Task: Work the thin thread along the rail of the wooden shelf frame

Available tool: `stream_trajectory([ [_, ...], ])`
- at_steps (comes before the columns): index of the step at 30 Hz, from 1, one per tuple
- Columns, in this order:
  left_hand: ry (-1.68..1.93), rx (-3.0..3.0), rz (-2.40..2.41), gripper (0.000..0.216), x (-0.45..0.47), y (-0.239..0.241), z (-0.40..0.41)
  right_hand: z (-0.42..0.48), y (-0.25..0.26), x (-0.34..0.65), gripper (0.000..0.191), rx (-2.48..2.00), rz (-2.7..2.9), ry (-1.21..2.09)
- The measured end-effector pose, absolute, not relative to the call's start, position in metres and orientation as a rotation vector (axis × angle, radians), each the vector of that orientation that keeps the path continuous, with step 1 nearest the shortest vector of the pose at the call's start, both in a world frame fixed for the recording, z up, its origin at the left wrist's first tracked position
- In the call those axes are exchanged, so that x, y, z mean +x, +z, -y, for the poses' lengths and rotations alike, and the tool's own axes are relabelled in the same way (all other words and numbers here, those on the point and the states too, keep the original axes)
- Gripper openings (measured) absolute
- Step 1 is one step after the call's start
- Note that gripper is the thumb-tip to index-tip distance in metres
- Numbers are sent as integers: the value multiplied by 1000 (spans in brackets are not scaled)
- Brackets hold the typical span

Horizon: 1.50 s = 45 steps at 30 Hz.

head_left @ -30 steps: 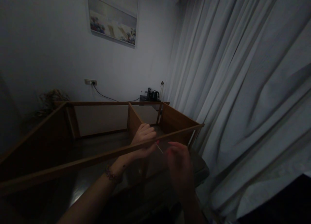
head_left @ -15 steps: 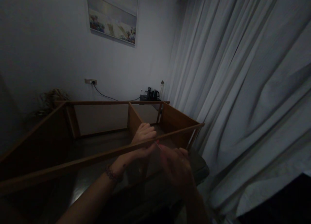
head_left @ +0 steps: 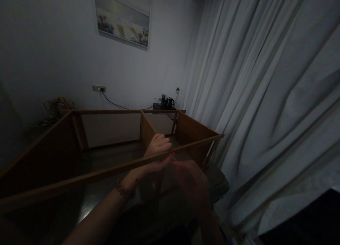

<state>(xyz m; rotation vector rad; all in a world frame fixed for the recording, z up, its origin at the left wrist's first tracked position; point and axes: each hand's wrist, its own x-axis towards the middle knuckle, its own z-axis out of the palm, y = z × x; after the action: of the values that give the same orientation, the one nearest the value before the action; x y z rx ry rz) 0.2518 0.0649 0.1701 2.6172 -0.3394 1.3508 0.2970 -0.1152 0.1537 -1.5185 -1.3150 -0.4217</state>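
Observation:
A brown wooden cabinet frame (head_left: 79, 177) lies open in front of me, with a middle divider panel (head_left: 145, 128). My left hand (head_left: 157, 150) is closed over the frame's near rail where the divider meets it. My right hand (head_left: 191, 183) hangs just below and right of it, fingers curled toward a thin pale pin (head_left: 173, 157) at the rail. The room is dim, so the right hand's fingertips stay unclear. A beaded bracelet (head_left: 123, 190) circles my left wrist.
White curtains (head_left: 252, 96) fill the right side. A picture (head_left: 122, 16) hangs on the grey wall. A black kettle set (head_left: 166, 103) stands behind the frame, with a cable running to a wall socket (head_left: 98, 88). A dried plant (head_left: 54, 106) sits at the left.
My right hand has moved up and left toward the left hand and the thin pin at the rail. The left hand has stayed on the rail.

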Motion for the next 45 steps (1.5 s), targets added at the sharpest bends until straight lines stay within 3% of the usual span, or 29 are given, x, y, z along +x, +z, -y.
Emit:
stream_trajectory([
  [4, 1356, 2616, 330, 21, 253, 170, -65, 120, 156, 305, 26, -1480, 1459, -614],
  [9, 1338, 2621, 327, 19, 249, 173, -62, 111, 168, 298, 8, -1446, 1371, -609],
  [17, 1402, 2589, 359, 24, 247, 177, -59, 97, 168, 285, 30, -1392, 998, -217],
  [23, 1392, 2584, 342, 26, 245, 180, -56, 100, 162, 285, 25, -1317, 968, 72],
  [27, 1401, 2573, 364, 25, 246, 179, -57, 110, 160, 293, 23, -1522, 1099, -301],
  [30, 1404, 2581, 379, 24, 247, 178, -58, 116, 159, 301, 32, -1579, 1259, -691],
  [33, 1404, 2588, 382, 24, 247, 178, -59, 116, 162, 304, 39, -1550, 1478, -811],
  [38, 1409, 2605, 362, 23, 248, 176, -60, 105, 164, 284, 27, -1572, 1299, -430],
  [45, 1401, 2617, 328, 24, 248, 174, -60, 98, 164, 271, 16, -1233, 916, 238],
])
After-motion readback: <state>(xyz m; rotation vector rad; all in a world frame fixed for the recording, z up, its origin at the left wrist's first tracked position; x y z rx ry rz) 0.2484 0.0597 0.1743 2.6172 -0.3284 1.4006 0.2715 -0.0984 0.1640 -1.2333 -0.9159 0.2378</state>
